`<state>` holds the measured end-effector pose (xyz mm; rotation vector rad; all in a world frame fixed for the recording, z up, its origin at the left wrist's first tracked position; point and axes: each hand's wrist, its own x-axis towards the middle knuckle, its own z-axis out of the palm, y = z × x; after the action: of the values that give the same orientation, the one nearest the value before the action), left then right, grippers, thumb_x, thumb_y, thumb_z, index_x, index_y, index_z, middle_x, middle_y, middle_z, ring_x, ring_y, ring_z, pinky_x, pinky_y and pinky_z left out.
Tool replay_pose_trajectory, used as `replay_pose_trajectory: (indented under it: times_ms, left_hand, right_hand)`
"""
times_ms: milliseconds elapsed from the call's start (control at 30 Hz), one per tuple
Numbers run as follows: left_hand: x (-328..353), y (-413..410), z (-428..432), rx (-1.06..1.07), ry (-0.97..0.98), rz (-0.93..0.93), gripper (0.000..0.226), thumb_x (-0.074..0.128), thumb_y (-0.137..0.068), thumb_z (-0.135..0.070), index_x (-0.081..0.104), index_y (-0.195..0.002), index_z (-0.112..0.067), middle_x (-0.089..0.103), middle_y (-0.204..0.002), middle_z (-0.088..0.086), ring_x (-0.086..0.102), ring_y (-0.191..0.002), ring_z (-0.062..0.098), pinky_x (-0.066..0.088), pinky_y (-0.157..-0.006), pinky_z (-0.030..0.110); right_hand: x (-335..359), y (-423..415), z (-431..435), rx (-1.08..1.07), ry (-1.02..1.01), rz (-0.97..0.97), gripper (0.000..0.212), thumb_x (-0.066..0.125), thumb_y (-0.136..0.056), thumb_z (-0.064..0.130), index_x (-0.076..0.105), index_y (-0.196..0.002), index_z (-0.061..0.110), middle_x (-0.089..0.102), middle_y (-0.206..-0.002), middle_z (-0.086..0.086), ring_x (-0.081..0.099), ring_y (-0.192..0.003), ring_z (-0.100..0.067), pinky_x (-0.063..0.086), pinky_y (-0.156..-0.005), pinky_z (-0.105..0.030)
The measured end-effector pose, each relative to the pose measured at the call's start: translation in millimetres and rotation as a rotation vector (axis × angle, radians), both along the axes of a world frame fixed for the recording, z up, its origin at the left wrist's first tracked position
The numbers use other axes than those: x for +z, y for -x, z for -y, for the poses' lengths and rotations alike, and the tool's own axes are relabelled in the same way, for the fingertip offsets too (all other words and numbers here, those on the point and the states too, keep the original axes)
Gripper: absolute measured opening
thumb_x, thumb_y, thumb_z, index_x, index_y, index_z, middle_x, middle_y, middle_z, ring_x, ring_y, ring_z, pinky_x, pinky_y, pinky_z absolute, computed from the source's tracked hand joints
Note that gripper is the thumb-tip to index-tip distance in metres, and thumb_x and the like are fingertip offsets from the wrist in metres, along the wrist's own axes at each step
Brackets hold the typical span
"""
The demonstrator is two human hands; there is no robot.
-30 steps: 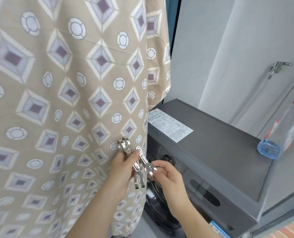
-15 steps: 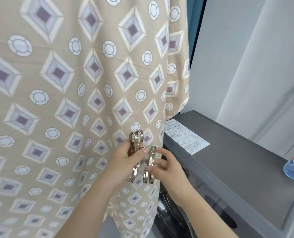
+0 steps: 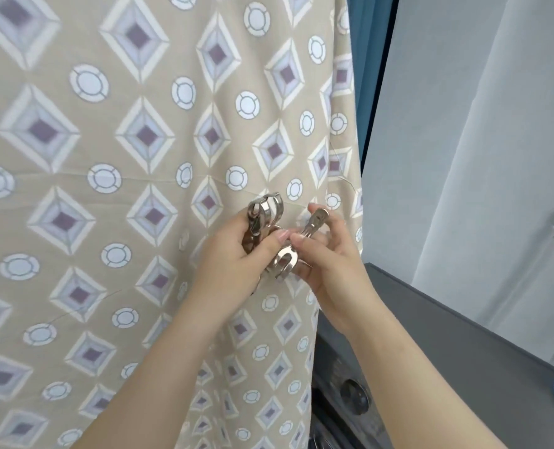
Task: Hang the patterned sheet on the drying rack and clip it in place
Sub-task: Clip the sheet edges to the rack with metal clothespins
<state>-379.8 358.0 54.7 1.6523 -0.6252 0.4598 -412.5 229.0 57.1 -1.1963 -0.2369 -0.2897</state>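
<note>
The sheet (image 3: 123,157) hangs flat and fills the view from 9 o'clock round to 1 o'clock, its right edge dropping just beyond the hands. The rack is out of view, above the frame.

Both hands meet in front of the cloth, near that edge. The left hand (image 3: 233,251) has its fingers (image 3: 275,238) curled round a bunch of clips (image 3: 264,212), whose rounded ends stick up at 12 o'clock from the fist. The right hand (image 3: 330,264) pinches a single clip (image 3: 316,222) between thumb and fingertips, just beside the bunch and possibly touching it.

That clip's long axis is the relation to watch: it slants from a forked end at 7 o'clock to a narrow end at 1 o'clock, roughly in line with the hanging edge. It probably needs lifting towards 12 o'clock to bite over the top fold. The right hand is nearer the sheet's edge, so it is the likelier one to place it.

A washing machine (image 3: 447,345) stands at 4 o'clock.
</note>
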Motion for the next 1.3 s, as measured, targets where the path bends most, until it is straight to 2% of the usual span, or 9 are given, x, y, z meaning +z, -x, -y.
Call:
replay_pose_trajectory:
  times_ms: [133, 267, 400, 500, 567, 733, 867, 1100, 1300]
  left_hand:
    - [38.7, -11.9, -12.6, 0.036, 0.062, 0.143, 0.017, 0.067, -0.083, -0.029, 0.058, -0.073, -0.039, 0.063, -0.070, -0.030, 0.058, -0.065, -0.010, 0.045, -0.064, 0.008]
    - [67.9, -21.2, -18.6, 0.129, 0.051, 0.255, 0.009, 0.062, -0.076, -0.044, 0.056, -0.070, -0.041, 0.066, -0.075, -0.016, 0.060, -0.070, -0.002, 0.043, -0.064, 0.012]
    - [104.2, -31.5, -28.3, 0.162, 0.051, 0.379, 0.018, 0.066, -0.083, -0.033, 0.054, -0.072, -0.025, 0.062, -0.068, -0.006, 0.058, -0.066, 0.004, 0.042, -0.060, 0.015]
    - [129.7, -40.6, -32.2, 0.187, 0.063, 0.443, 0.021, 0.065, -0.082, -0.034, 0.053, -0.074, -0.019, 0.061, -0.065, -0.003, 0.059, -0.062, 0.010, 0.044, -0.063, 0.022]
    - [141.8, -43.2, -31.5, 0.199, 0.052, 0.449, 0.022, 0.065, -0.083, -0.036, 0.053, -0.076, -0.019, 0.061, -0.068, 0.000, 0.061, -0.065, 0.014, 0.046, -0.066, 0.027]
    - [166.4, -42.1, -27.6, 0.170, 0.070, 0.476, 0.021, 0.064, -0.084, -0.031, 0.055, -0.078, -0.013, 0.062, -0.069, 0.003, 0.059, -0.061, 0.011, 0.042, -0.057, 0.016]
    - [184.6, -47.0, -22.0, 0.172, 0.027, 0.495, 0.021, 0.064, -0.083, -0.035, 0.055, -0.076, -0.018, 0.060, -0.059, -0.003, 0.059, -0.058, 0.006, 0.043, -0.059, 0.021]
    - [218.0, -51.0, -15.7, 0.212, 0.014, 0.538, 0.019, 0.063, -0.083, -0.036, 0.054, -0.070, -0.026, 0.057, -0.060, -0.012, 0.052, -0.058, -0.009, 0.038, -0.057, 0.007]
    - [226.7, -55.6, -11.8, 0.230, -0.014, 0.535, 0.021, 0.063, -0.083, -0.036, 0.052, -0.067, -0.028, 0.060, -0.064, -0.009, 0.053, -0.060, -0.007, 0.038, -0.057, 0.007]
  right_hand:
    - [39.7, -14.9, -9.1, -0.054, -0.053, 0.128, 0.053, 0.054, -0.089, -0.004, 0.035, -0.135, 0.013, 0.069, -0.092, -0.005, 0.065, -0.088, -0.023, 0.055, -0.067, -0.030]
    - [73.0, -27.2, -22.1, -0.109, -0.081, 0.221, 0.058, 0.057, -0.087, -0.003, 0.031, -0.138, 0.008, 0.071, -0.093, -0.006, 0.066, -0.088, -0.025, 0.054, -0.075, -0.033]
    - [105.6, -35.1, -33.8, -0.151, -0.098, 0.308, 0.047, 0.058, -0.087, -0.002, 0.037, -0.128, 0.010, 0.068, -0.095, -0.010, 0.066, -0.087, -0.028, 0.052, -0.081, -0.040]
    - [125.8, -38.5, -36.9, -0.175, -0.126, 0.352, 0.032, 0.058, -0.084, -0.002, 0.041, -0.107, 0.013, 0.063, -0.093, -0.014, 0.065, -0.079, -0.025, 0.053, -0.072, -0.033]
    - [137.7, -39.1, -36.2, -0.224, -0.149, 0.367, 0.032, 0.058, -0.083, -0.003, 0.039, -0.103, 0.013, 0.062, -0.089, -0.014, 0.065, -0.073, -0.024, 0.053, -0.069, -0.031]
    - [173.6, -45.1, -28.7, -0.315, -0.167, 0.439, 0.021, 0.057, -0.091, 0.009, 0.040, -0.098, 0.020, 0.064, -0.092, -0.007, 0.063, -0.080, -0.020, 0.056, -0.074, -0.027]
    - [201.7, -57.8, -30.5, -0.288, -0.149, 0.469, 0.022, 0.056, -0.091, 0.007, 0.038, -0.098, 0.018, 0.060, -0.090, -0.006, 0.062, -0.083, -0.022, 0.057, -0.068, -0.024]
    - [231.9, -74.4, -21.2, -0.296, -0.172, 0.528, 0.023, 0.055, -0.091, 0.006, 0.037, -0.095, 0.018, 0.057, -0.084, -0.007, 0.062, -0.074, -0.022, 0.057, -0.060, -0.023]
    - [233.0, -93.1, -5.1, -0.241, -0.309, 0.508, 0.020, 0.056, -0.093, 0.012, 0.038, -0.097, 0.018, 0.060, -0.101, -0.015, 0.066, -0.084, -0.024, 0.058, -0.073, -0.029]
